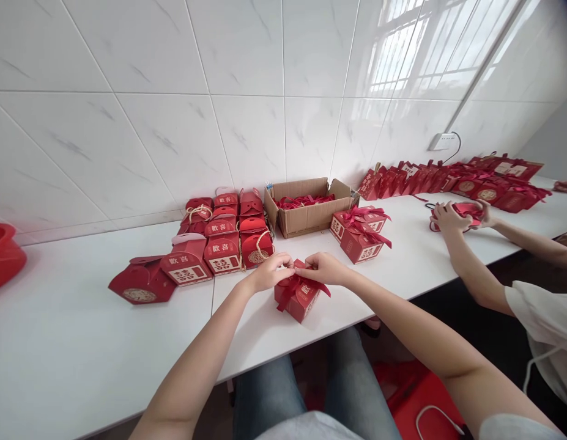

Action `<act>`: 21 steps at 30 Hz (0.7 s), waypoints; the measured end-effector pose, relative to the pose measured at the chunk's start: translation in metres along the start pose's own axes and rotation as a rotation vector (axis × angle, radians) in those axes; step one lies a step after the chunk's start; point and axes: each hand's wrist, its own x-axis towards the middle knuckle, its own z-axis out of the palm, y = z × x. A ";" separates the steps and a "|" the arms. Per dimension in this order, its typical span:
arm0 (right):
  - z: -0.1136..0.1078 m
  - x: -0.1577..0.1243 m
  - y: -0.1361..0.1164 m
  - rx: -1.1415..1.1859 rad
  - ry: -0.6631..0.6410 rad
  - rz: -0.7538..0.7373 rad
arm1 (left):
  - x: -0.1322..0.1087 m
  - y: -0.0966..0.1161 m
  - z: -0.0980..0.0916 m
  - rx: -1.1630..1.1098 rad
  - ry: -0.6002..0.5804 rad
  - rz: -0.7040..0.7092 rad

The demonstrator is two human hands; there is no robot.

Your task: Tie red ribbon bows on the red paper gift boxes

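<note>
A small red gift box (298, 299) with gold lettering stands on the white table in front of me, close to the front edge. Dark red ribbon (290, 288) is tied across its top, with ends hanging at both sides. My left hand (273, 272) pinches the ribbon at the bow from the left. From the right, my right hand (326, 269) pinches it too, and the fingertips of both hands nearly meet above the lid. Exactly how the ribbon runs between the fingers is hidden.
Left stand several red boxes (221, 253), some with cord handles. An open cardboard box (306, 214) holds red ribbons. Right of it sit ribbon-tied boxes (360, 235). A co-worker's hands (452, 217) hold another box, before rows of red boxes (485, 183). A red container (5, 256) is far left.
</note>
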 end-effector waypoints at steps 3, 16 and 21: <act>0.005 -0.003 0.000 -0.053 0.035 -0.013 | 0.003 -0.002 0.002 -0.002 0.028 -0.012; 0.000 -0.012 0.007 0.124 -0.030 -0.068 | -0.006 -0.011 0.001 -0.146 0.090 -0.050; -0.008 -0.011 0.007 0.323 -0.122 -0.018 | -0.004 -0.007 -0.010 -0.147 0.025 -0.035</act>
